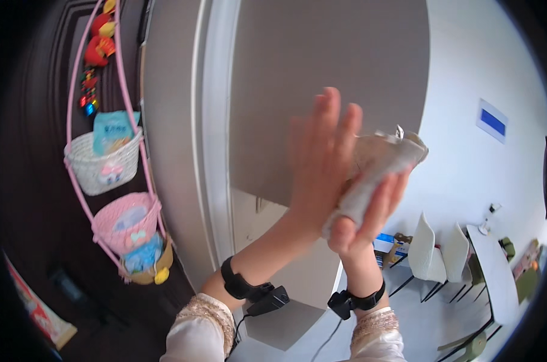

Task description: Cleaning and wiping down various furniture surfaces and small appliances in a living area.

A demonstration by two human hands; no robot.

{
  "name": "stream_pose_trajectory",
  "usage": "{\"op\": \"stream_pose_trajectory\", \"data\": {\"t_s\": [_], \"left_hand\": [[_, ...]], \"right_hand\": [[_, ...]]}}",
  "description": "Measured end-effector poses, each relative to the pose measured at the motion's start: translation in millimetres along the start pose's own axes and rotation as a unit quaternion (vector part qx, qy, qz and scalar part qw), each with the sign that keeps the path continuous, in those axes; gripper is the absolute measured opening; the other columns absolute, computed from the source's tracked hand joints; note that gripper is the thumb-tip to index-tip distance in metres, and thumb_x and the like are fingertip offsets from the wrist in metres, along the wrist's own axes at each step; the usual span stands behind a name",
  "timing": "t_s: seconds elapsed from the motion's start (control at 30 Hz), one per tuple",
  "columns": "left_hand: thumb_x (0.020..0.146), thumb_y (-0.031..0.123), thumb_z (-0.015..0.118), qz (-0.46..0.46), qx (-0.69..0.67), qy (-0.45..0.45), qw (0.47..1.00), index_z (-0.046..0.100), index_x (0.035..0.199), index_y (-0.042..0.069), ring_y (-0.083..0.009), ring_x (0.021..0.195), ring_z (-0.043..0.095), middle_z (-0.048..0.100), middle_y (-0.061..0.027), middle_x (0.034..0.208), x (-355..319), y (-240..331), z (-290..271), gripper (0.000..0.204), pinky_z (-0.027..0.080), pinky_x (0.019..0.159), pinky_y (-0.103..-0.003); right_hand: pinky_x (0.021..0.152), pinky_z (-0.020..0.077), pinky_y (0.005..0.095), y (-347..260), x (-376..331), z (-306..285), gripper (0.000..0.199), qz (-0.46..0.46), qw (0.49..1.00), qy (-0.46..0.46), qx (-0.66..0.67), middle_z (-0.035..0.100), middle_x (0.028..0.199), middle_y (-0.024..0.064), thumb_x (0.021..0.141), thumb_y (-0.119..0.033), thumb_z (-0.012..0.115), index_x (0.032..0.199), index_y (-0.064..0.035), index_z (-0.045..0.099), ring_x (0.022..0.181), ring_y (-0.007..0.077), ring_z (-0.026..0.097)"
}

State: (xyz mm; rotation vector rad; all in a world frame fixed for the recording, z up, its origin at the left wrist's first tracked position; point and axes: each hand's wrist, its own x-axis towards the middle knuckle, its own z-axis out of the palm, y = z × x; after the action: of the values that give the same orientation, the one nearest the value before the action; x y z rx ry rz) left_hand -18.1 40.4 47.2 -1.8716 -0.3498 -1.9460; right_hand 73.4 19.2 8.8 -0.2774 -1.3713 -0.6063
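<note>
My left hand (325, 163) is raised in the middle of the view, fingers stretched upward and apart, blurred by motion. Just right of it, my right hand (379, 211) is wrapped round a pale, soft, crumpled thing (379, 172). The thing is whitish along its near side and beige toward the top, with a small shiny bit at its upper edge. Its exact kind I cannot make out. The left palm lies close against its left side; whether they touch is hidden. Both wrists carry black straps with small devices and cables.
Behind my hands stands a grey-brown panel (322, 54). On the left, a white basket (104, 163) and a pink basket (126, 223) hang on pink straps against a dark door (26, 151). At lower right are white chairs (427, 250) by a long white table (496, 271).
</note>
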Motion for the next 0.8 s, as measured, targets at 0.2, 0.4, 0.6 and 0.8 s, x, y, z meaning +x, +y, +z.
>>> {"op": "stream_pose_trajectory", "data": {"t_s": [0.2, 0.4, 0.6, 0.8], "left_hand": [[0.089, 0.009, 0.05, -0.03, 0.086, 0.098, 0.991, 0.03, 0.14, 0.004, -0.0336, 0.131, 0.032, 0.03, -0.0203, 0.144, -9.2, -66.5, -29.4, 0.055, 0.025, 0.104, -0.048], [0.093, 0.01, 0.041, 0.003, -0.047, 0.068, 0.997, 0.031, 0.135, -0.004, -0.0321, 0.13, 0.034, 0.034, -0.0206, 0.141, -18.3, -84.8, -64.8, 0.046, 0.027, 0.106, -0.041], [0.096, 0.01, 0.033, -0.092, -0.158, 0.102, 0.978, 0.02, 0.139, -0.003, -0.0329, 0.13, 0.035, 0.033, -0.024, 0.141, -39.5, -118.0, -77.6, 0.047, 0.026, 0.108, -0.044], [0.096, 0.011, 0.03, -0.09, -0.244, 0.114, 0.959, 0.014, 0.139, -0.004, -0.0353, 0.13, 0.035, 0.033, -0.0284, 0.138, -55.6, -117.1, -97.7, 0.048, 0.028, 0.107, -0.043]], "right_hand": [[0.108, -0.0064, 0.0572, 23.0, 26.3, 14.3, 0.058, -0.03, 0.837, -0.152, -0.525, 0.026, 0.147, 0.0207, 0.085, -0.045, 0.05, 0.135, -0.0173, 0.044, 0.138, 0.038, 0.016], [0.106, 0.0103, 0.061, 37.8, 75.8, 54.2, 0.056, -0.057, 0.806, -0.051, -0.587, 0.03, 0.143, 0.0232, 0.083, -0.04, 0.054, 0.133, -0.0147, 0.047, 0.135, 0.0396, 0.023], [0.11, 0.0156, 0.0499, 64.0, 134.1, 121.8, 0.048, -0.159, 0.803, -0.03, -0.574, 0.04, 0.136, 0.0231, 0.085, -0.034, 0.049, 0.127, -0.0108, 0.052, 0.13, 0.0376, 0.034], [0.109, 0.0215, 0.0466, 53.1, 125.2, 185.3, 0.044, -0.23, 0.847, -0.088, -0.471, 0.045, 0.133, 0.0194, 0.08, -0.025, 0.053, 0.121, -0.0092, 0.055, 0.126, 0.0339, 0.039]]}}
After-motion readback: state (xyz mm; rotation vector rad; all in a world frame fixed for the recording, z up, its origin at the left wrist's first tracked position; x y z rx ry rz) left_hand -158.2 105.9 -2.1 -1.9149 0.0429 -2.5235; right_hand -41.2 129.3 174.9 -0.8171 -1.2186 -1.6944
